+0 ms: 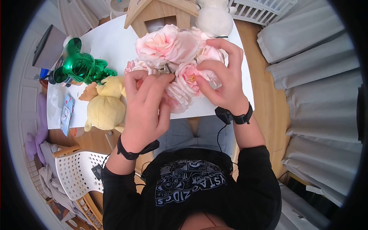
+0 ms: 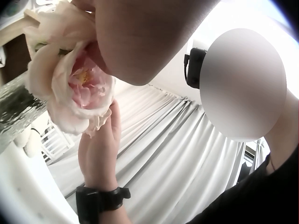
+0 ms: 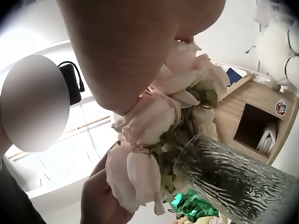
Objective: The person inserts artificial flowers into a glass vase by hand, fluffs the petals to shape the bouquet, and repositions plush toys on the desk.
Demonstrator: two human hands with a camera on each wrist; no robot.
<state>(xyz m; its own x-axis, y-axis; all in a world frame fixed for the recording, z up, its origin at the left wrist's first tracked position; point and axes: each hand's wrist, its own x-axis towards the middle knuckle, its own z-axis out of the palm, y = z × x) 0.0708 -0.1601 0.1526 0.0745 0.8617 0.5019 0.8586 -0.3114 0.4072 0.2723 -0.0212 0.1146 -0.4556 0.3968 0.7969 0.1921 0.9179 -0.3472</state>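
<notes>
A bunch of pale pink roses [image 1: 168, 46] stands in a textured clear glass vase [image 3: 233, 175], whose body is hidden under the blooms in the head view. My left hand [image 1: 147, 103] is at the near left of the bunch, its fingers bent over a pink rose [image 3: 133, 175]. On the right side, my right hand [image 1: 226, 82] has thumb and fingers bent at the petals of an open rose with a yellow centre [image 2: 84, 79]. Green leaves [image 3: 205, 93] and stems show between the blooms and the vase rim.
Behind the flowers stand a wooden toy house [image 1: 161, 15] and a white plush toy [image 1: 216, 19]. To the left are a shiny green balloon figure [image 1: 82, 65], a yellow plush toy [image 1: 105, 109] and a blue packet [image 1: 67, 113] on the white table [image 1: 111, 32].
</notes>
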